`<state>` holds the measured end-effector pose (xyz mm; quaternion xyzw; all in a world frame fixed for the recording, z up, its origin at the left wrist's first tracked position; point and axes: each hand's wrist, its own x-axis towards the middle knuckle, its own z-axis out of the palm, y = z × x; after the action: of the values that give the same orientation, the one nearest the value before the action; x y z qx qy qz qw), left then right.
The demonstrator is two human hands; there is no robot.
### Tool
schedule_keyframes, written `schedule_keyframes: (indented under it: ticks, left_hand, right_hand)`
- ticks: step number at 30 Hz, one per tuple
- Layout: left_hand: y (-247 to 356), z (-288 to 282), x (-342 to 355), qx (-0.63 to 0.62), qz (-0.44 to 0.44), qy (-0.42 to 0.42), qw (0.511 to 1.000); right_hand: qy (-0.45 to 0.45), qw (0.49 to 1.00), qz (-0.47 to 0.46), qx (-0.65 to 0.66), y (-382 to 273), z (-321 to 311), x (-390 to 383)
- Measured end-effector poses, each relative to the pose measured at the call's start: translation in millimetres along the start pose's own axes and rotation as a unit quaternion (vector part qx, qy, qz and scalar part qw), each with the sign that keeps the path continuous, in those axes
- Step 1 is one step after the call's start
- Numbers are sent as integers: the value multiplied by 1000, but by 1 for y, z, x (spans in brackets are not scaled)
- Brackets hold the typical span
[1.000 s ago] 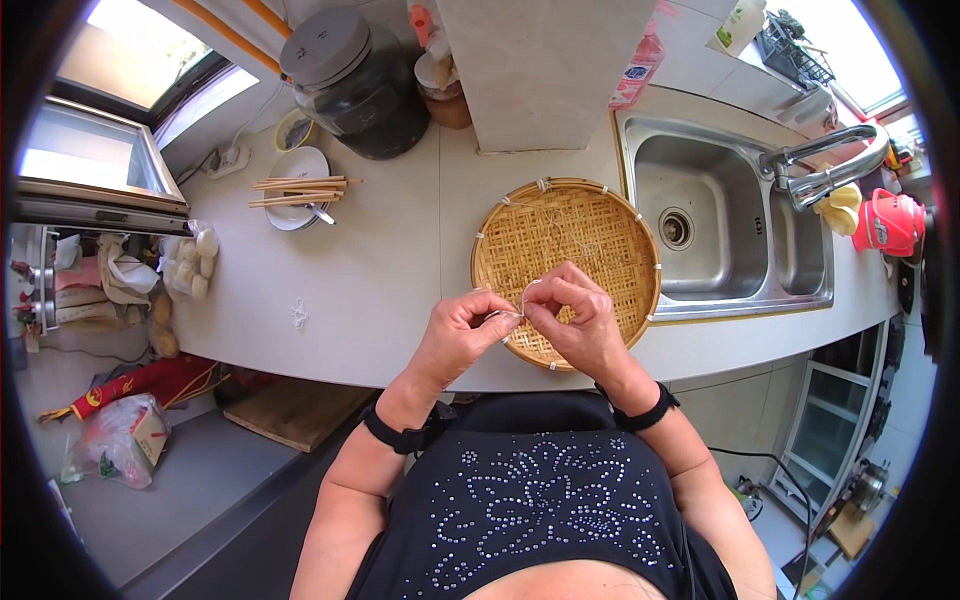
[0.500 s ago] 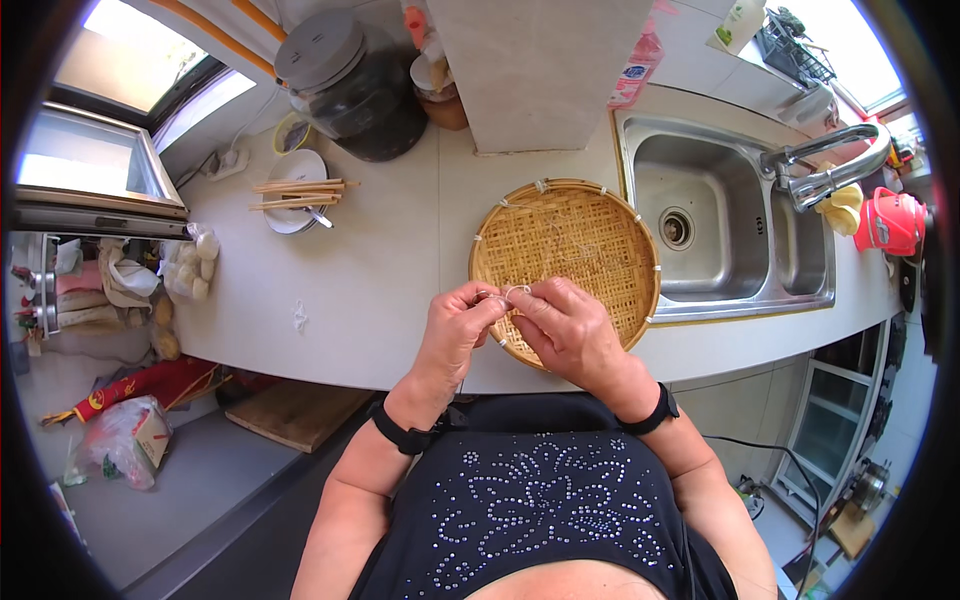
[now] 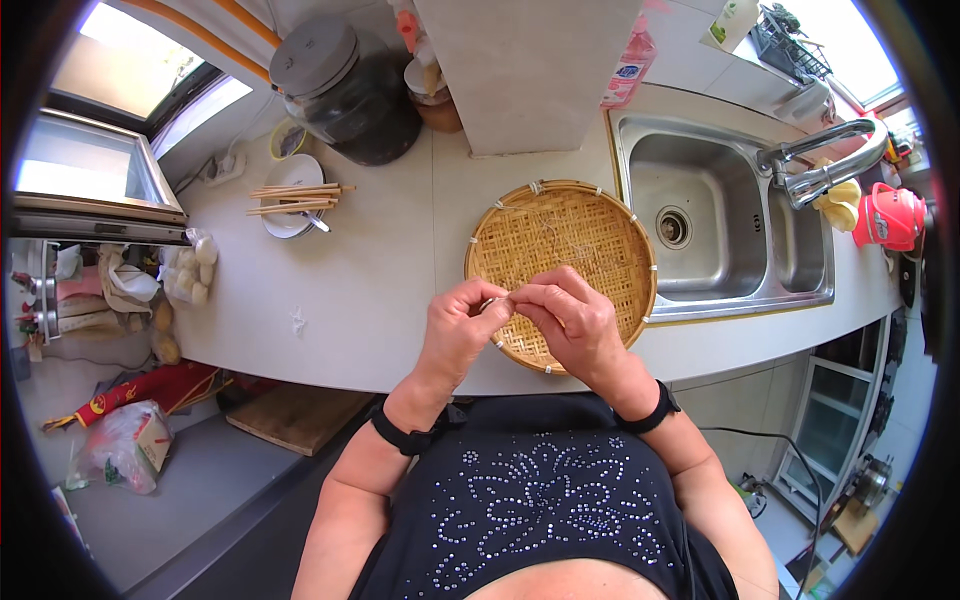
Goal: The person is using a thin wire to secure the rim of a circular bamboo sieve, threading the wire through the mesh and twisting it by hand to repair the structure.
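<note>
Now closed in fingertip to fingertip, left hand [image 3: 455, 330] against right hand [image 3: 582, 325], above the near left edge of the tray [image 3: 622, 268]. Half a second ago, showed a pale loop of string [image 3: 489, 303] standing open between both hands; now shows no loop, just a small white bit by the left thumb and index. Also turned the right index inward since then, pointing at the left tips. Probably means finer handling at one spot, with less slack out; reads as a regrip rather than a release. Can't confirm any result on the string itself, too much covered by fingers.

For the left grip: thumb and index together, clamped on string. For the right grip: tips drawn close at the same place, but can't tell about any string pinched inside.

As for string: looks thin, white, limp, easily bent. Too small here to make out ends, twist or knots. Located at the fingertips, off the weave. Can also spot similar pale strands [image 3: 577, 248] lying on the tray, plus a white tangle [image 3: 298, 321] on the table [image 3: 370, 290], well apart to the left. Not touching either of those.
</note>
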<state>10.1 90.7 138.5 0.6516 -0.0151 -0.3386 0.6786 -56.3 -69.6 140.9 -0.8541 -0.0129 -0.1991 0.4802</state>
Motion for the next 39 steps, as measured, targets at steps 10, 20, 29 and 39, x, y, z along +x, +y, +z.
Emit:
schedule_keyframes:
  ticks: [10, 20, 29, 39]
  left_hand:
    - [1, 9, -7, 156, 113, -7, 981]
    - [4, 12, -3, -96, -86, -94, 987]
    - [5, 39, 1, -28, -41, -62, 997]
    - [-12, 38, 13, 279, 249, 14, 927]
  right_hand:
    - [-22, 999, -9, 27, 7, -10, -1]
    - [20, 937, 214, 276, 9, -9, -18]
    - [89, 721, 327, 605, 27, -12, -28]
    - [57, 897, 253, 359, 18, -20, -29]
